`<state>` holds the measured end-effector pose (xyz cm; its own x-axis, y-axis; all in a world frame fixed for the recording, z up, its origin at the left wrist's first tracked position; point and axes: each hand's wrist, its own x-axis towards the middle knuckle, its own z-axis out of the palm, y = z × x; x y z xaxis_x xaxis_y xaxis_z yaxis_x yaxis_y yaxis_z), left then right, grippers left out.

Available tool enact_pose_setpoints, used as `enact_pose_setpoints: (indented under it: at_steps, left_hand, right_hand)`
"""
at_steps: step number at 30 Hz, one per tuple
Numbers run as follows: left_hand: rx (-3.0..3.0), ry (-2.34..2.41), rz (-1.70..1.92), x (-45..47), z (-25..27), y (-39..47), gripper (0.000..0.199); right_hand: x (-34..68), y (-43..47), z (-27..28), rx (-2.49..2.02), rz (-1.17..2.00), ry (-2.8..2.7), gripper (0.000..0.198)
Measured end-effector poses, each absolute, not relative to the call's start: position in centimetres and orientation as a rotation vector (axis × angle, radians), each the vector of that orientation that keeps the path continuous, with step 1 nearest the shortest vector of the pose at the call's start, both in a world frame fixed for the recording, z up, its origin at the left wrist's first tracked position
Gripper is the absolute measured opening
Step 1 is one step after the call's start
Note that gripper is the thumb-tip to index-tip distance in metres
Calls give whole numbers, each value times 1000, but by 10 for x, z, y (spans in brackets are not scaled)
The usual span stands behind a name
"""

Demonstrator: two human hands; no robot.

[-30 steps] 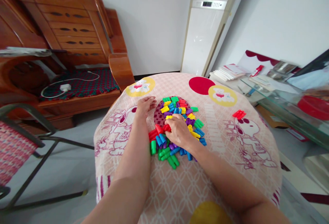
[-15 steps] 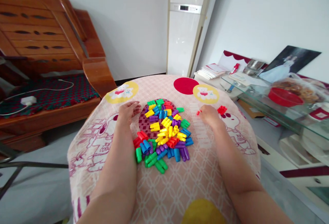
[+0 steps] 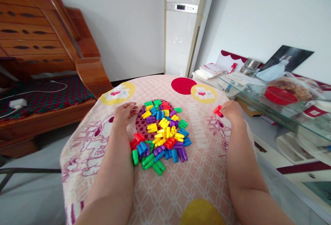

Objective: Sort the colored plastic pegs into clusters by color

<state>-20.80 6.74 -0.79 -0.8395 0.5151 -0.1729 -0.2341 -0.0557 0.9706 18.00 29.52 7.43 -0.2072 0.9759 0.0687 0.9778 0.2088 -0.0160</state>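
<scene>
A loose heap of plastic peg-shaped building blocks [image 3: 160, 132] in red, yellow, green, blue and purple lies at the middle of the cloth-covered table [image 3: 176, 194]. My left hand [image 3: 124, 112] rests just left of the heap, fingers loosely stretched and apart, holding nothing. Over at the right side of the table, my right hand [image 3: 233, 111] is closed, its fingertips at red blocks [image 3: 217, 110]. Which of these red blocks is gripped and which lies on the cloth is hard to tell, as the fingers partly cover them.
A wooden bench [image 3: 46, 56] with a white charger [image 3: 18, 103] stands on the left. Behind the table is a tall white air conditioner [image 3: 179, 39]. To the right, a glass-topped cabinet bears a red bowl [image 3: 280, 95], papers [image 3: 210, 70] and a leaning photo [image 3: 286, 63].
My right hand has moved right, carrying a red block to the red blocks at the table's right side. My left hand stays beside the heap. The view has shifted slightly.
</scene>
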Motion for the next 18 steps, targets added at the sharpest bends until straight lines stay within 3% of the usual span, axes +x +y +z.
enact_pose_setpoints:
  at_steps: [8, 13, 15, 18]
  left_hand:
    - [297, 1730, 1941, -208, -8, 68, 7]
    - [318, 1755, 1931, -211, -11, 68, 8]
    - [323, 1760, 1927, -211, -11, 68, 9]
    - [319, 1743, 1930, -210, -10, 67, 7]
  right_hand:
    - [180, 302, 56, -1912, -94, -2387, 24]
    - [174, 293, 74, -1768, -19, -2222, 20]
    - [166, 273, 92, -1445, 183, -2166, 20]
    - [144, 218, 117, -698, 975, -2272, 28]
